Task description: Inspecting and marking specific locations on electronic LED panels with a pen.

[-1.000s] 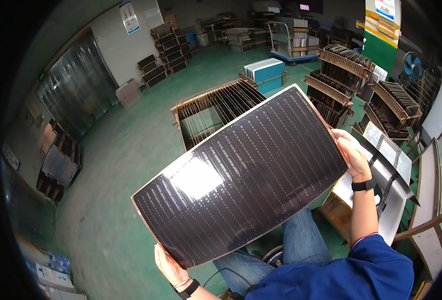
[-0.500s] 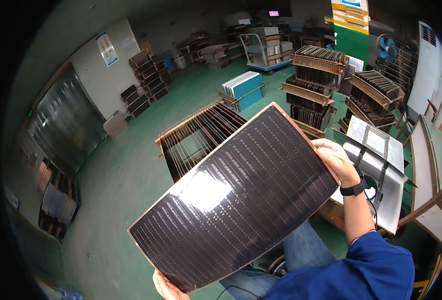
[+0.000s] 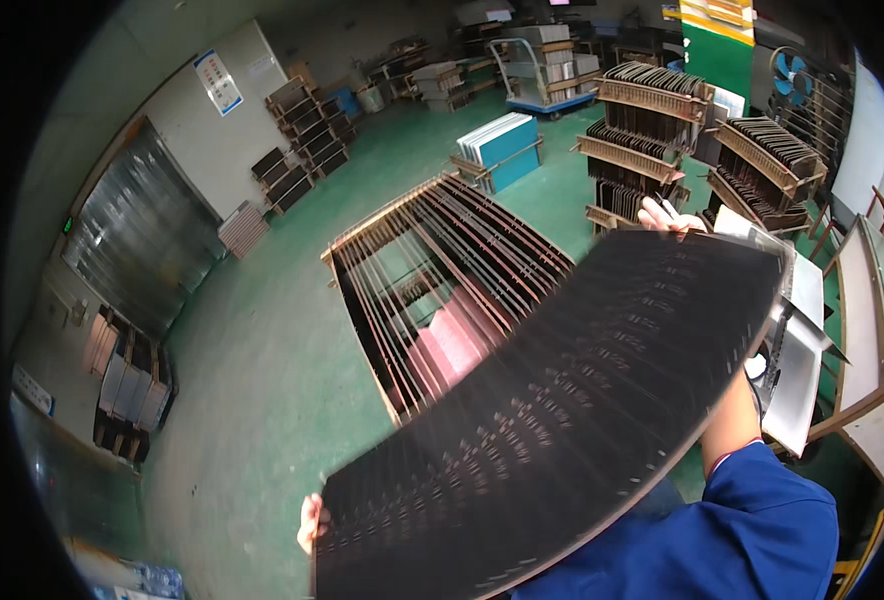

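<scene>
Dark panel (image 3: 552,420) held aloft over the person's lap, partly covering the near side of a slatted rack (image 3: 357,310) on the green floor (image 3: 232,420). The panel's long axis runs obliquely, from lower left to upper right; its broad face is turned up toward the viewer. The left hand (image 3: 309,522) grasps the left short end; the right hand (image 3: 670,215) grips the far edge near the upper right corner, its palm hidden behind the panel. Rows of small pale marks on the face are blurred by motion. A wall sign (image 3: 219,83), white and blue, bears print too small to read.
</scene>
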{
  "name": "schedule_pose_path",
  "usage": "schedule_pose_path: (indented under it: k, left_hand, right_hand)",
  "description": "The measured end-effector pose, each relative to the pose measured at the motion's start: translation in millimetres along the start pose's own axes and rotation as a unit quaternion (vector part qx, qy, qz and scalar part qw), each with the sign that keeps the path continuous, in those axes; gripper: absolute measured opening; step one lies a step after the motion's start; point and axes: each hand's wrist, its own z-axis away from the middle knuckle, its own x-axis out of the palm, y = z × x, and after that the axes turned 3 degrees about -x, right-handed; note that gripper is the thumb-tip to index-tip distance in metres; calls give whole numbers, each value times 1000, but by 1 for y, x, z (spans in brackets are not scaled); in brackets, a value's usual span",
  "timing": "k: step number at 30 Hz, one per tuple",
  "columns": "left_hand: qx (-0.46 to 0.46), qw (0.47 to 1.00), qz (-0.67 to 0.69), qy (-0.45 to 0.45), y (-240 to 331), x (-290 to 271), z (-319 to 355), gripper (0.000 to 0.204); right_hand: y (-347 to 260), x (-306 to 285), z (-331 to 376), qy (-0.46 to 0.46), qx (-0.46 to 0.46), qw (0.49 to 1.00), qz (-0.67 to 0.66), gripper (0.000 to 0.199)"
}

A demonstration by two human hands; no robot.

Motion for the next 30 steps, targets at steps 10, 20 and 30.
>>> schedule_pose_path:
  k: [10, 20, 30]
  left_hand:
    - [-289, 944, 153, 46, 49, 85, 30, 34]
    - [-354, 879, 316, -50, 33, 72, 41, 50]
    - [-347, 894, 271, -81, 40, 64, 42, 53]
  right_hand:
    - [19, -21, 1, 13, 89, 992, -88, 30]
    - [16, -28, 5, 17, 143, 987, -77, 32]
    - [6, -30, 8, 15, 204, 976, -71, 35]
